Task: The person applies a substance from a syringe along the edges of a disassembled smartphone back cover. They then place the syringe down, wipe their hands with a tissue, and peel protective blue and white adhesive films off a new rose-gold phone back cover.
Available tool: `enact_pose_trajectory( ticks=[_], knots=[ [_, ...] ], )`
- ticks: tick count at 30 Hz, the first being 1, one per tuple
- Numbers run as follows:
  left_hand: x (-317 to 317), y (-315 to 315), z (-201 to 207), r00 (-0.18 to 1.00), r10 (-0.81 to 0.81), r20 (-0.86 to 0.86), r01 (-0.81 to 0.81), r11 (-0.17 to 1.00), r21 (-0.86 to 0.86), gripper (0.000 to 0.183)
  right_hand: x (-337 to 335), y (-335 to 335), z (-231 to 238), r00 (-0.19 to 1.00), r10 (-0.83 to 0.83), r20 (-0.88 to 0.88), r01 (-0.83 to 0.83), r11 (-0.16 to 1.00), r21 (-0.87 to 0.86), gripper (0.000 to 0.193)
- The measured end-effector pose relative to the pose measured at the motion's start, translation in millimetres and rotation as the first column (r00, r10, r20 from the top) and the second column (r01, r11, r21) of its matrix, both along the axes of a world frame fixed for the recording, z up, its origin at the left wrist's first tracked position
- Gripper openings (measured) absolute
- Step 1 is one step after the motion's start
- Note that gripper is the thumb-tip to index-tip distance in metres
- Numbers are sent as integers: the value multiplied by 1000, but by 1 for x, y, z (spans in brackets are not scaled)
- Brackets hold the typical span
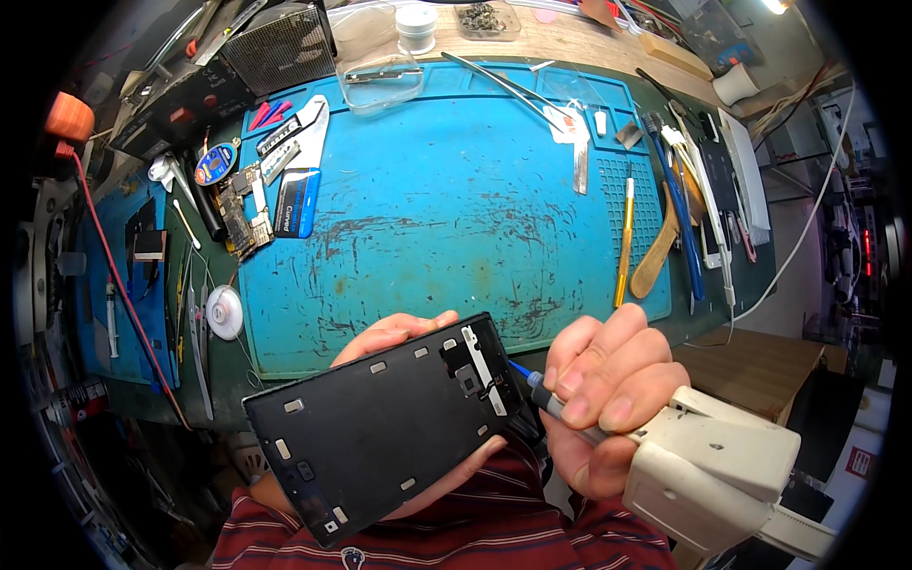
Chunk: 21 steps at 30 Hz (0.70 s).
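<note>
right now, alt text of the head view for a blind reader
The left hand holds a flat black panel; the right hand grips a cream tool, its blue tip beside the panel's edge. A scratched blue mat lies beyond.

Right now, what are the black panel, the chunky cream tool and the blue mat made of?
Black panel: plastic or painted metal, I can't tell which; its face looks flat and dull.
Cream tool: probably hard plastic, satin, with smooth, rounded edges.
Blue mat: likely rubbery silicone, slightly glossy, with a molded-looking grid and dark scuffs.
</note>
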<state>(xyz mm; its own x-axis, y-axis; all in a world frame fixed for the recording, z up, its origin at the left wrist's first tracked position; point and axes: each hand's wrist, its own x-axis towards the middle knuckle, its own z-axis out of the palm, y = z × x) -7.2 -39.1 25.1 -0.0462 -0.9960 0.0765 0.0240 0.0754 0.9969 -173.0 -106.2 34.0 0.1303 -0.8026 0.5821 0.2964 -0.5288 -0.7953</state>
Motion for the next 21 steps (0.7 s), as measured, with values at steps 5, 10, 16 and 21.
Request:
enact_pose_trajectory(
  ticks=[5,10,16,21],
  knots=[
    [-4,1,-2,996,16,-89,-17,1000,-11,94,-2,2,1,1000,1,-3,-1,1000,14,26],
    [2,-3,5,997,-40,73,42,999,-28,87,-3,4,3,1000,5,-6,-4,1000,23,25],
    [2,-4,9,993,-52,110,51,999,14,77,-5,5,0,1000,10,-5,-10,1000,-21,25],
    [4,-5,15,972,-95,214,93,995,23,76,-5,7,1,1000,4,3,-4,1000,-17,25]
  ],
)
